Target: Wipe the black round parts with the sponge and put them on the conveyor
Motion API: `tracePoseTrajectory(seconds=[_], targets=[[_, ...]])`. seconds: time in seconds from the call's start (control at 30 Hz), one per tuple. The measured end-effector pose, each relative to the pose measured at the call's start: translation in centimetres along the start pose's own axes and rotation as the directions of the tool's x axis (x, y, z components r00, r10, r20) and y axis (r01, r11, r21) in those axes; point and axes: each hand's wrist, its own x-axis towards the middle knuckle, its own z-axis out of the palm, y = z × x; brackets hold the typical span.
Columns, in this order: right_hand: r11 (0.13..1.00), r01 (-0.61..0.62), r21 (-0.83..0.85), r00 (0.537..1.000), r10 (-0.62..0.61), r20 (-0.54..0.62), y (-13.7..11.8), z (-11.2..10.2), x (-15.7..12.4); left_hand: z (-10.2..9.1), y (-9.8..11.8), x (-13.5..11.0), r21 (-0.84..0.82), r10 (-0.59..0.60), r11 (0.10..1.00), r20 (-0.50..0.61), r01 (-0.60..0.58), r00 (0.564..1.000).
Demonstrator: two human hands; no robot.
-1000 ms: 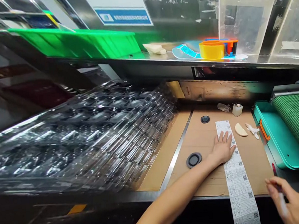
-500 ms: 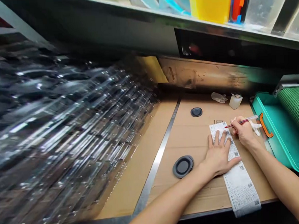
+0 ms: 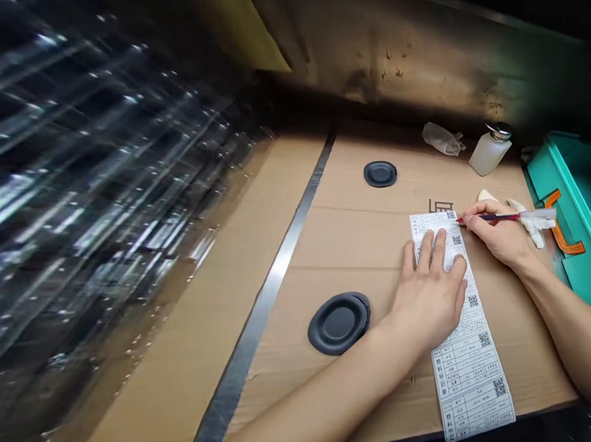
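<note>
Label strip (image 3: 466,350) was laid just right of the black disc (image 3: 339,323) and pressed flat under the open left hand (image 3: 433,299). Farther right of the disc, a pen (image 3: 495,217) was pinched in the closed right hand (image 3: 499,238), its tip on the strip.

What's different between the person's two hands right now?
The left hand lies flat, palm down, on the label strip; the right hand curls around a red pen. The left hand grips nothing; the right hand's pen tip points at the strip's top end. Both are bare.
</note>
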Motion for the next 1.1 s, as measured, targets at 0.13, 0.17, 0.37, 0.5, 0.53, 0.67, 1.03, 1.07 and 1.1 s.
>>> tracePoseTrajectory(seconds=[0.13,0.17,0.37,0.5,0.53,0.67,1.03,1.07,1.1], targets=[[0.998,-0.018,-0.067,1.000,0.018,0.011,-0.7,0.0,0.1,-0.1,0.0,-0.1,-0.002,0.005,1.000,-0.014,-0.005,1.000],[0.997,-0.017,-0.079,1.000,0.017,0.009,-0.8,-0.1,0.1,-0.1,0.0,-0.1,-0.005,0.005,1.000,-0.020,-0.005,1.000],[0.991,0.047,-0.128,0.993,-0.061,-0.105,-0.6,0.2,0.0,0.0,0.0,0.0,-0.030,-0.004,1.000,-0.039,0.002,0.999],[0.981,0.091,-0.170,0.987,-0.111,-0.112,-0.3,0.4,-0.2,0.1,0.1,0.0,-0.058,-0.012,0.998,-0.045,0.009,0.999],[0.978,0.098,-0.185,0.987,-0.119,-0.107,-0.3,0.5,-0.2,0.1,0.1,0.0,-0.059,-0.012,0.998,-0.045,0.009,0.999],[0.976,0.105,-0.192,0.985,-0.128,-0.114,-0.3,0.6,-0.2,0.0,0.1,-0.1,-0.038,-0.009,0.999,-0.039,0.007,0.999],[0.983,0.090,-0.157,0.988,-0.108,-0.110,-0.2,0.6,-0.3,0.0,0.2,-0.2,-0.035,-0.010,0.999,-0.015,0.009,1.000],[0.987,0.085,-0.139,0.987,-0.102,-0.121,0.0,0.5,-0.3,0.0,0.1,-0.1,-0.036,-0.011,0.999,-0.016,0.010,1.000],[0.990,0.083,-0.116,0.986,-0.098,-0.136,0.1,0.4,-0.2,0.0,0.0,-0.1,-0.038,-0.013,0.999,-0.018,0.012,1.000]])
